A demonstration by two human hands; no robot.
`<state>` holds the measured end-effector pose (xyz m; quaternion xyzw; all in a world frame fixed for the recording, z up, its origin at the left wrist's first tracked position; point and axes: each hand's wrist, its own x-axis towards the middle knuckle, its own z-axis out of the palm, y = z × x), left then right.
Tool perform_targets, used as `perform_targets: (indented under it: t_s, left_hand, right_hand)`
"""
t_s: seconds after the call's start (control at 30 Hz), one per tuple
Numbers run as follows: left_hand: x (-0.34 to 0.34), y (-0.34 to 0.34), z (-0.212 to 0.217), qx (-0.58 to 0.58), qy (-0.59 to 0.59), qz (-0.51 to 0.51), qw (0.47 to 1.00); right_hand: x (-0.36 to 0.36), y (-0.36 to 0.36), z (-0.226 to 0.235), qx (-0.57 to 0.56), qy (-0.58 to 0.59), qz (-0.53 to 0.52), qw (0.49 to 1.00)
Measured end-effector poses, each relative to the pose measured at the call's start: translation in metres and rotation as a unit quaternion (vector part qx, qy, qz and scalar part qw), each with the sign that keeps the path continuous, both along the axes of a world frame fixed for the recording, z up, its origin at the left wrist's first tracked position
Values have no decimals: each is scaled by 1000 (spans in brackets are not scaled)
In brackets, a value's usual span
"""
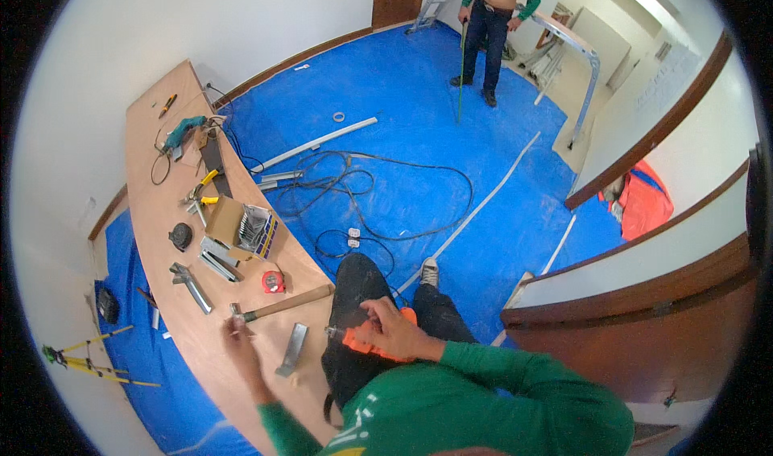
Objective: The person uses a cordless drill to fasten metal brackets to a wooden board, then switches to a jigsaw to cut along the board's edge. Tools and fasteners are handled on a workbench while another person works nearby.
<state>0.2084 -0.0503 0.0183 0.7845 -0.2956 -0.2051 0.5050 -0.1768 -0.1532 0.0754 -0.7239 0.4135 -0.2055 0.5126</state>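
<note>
My right hand [392,333] is wrapped round an orange cordless drill [362,339], held over my thigh with its chuck toward the table. Above the table's near part is my left hand [241,354], its fingers drawn together and slightly blurred. Whatever small thing they pinch is too unclear to name. Just beyond those fingertips lies a hammer [286,304] with a wooden handle. A bent metal bracket [293,349] rests on the tabletop between my two hands. Farther along are a red tape measure [273,281] and another metal bracket [191,288].
The long wooden table [145,214] also bears a cardboard box [233,222] of metal pieces, a black tape measure [181,235], a handsaw [214,163] and a teal power tool [185,132]. Black cable [419,166] loops over blue sheeting. A person [487,29] stands beyond.
</note>
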Motion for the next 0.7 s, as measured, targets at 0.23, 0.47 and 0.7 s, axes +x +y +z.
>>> perform_targets:
  t_s: [0.23,0.47,0.7]
  left_hand:
    - [-187,-45,107,-80,-118,-251,958]
    - [-220,-95,118,-3,-196,-498,845]
    - [-216,-90,94,28,-201,-491,847]
  right_hand:
    - [-2,-3,-32,-26,-43,-69,996]
    - [-6,2,-18,-27,-11,-106,994]
    - [-11,2,-19,0,37,-59,998]
